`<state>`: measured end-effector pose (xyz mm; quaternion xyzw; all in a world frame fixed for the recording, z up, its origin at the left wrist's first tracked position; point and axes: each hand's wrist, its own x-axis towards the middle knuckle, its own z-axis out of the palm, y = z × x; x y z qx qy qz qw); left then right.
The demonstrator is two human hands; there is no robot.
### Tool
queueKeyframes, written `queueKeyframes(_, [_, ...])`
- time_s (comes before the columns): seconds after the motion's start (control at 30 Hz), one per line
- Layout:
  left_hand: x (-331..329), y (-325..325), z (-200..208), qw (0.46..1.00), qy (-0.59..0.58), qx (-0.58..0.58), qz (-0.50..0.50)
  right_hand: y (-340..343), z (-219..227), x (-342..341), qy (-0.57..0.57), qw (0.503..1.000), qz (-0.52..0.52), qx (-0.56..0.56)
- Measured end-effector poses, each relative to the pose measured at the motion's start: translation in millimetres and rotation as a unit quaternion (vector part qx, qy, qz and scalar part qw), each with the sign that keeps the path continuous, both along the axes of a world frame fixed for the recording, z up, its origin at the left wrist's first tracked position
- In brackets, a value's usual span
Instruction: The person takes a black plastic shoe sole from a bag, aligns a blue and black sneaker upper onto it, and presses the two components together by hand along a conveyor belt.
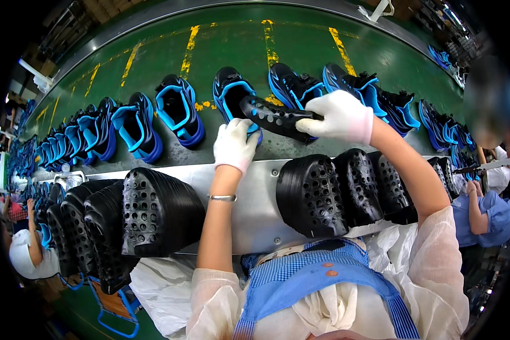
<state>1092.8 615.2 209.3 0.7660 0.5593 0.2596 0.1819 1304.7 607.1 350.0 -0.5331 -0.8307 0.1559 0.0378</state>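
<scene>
My right hand [339, 117], in a white glove, grips the heel end of a black perforated shoe insert [273, 118]. The insert's toe end is at the opening of a black and blue sports shoe [228, 85]. My left hand [233, 146], also gloved, is closed at the heel of that shoe, with the fingers pinching its blue rim. The shoe stands with its toe pointing away from me on a green belt. Part of its opening is hidden by the insert.
Matching shoes [178, 107] stand in a row on the green conveyor [232, 45]. On the metal ledge [249, 198] before me are nested stacks of black perforated inserts, left [158, 212] and right [311, 195]. Co-workers [487, 209] sit on both sides.
</scene>
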Motion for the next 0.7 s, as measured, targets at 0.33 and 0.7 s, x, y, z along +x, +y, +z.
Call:
queueKeyframes(0.33, [24.0,-0.1,-13.9,0.999,-0.052,-0.002,0.000,80.4,2.2,-45.7,-0.156,0.984,0.020,-0.084])
queueKeyframes(0.7, [24.1,4.8,-19.8,0.997,-0.075,-0.025,-0.019,89.4,-0.4,-17.7,-0.061,0.971,-0.073,-0.219])
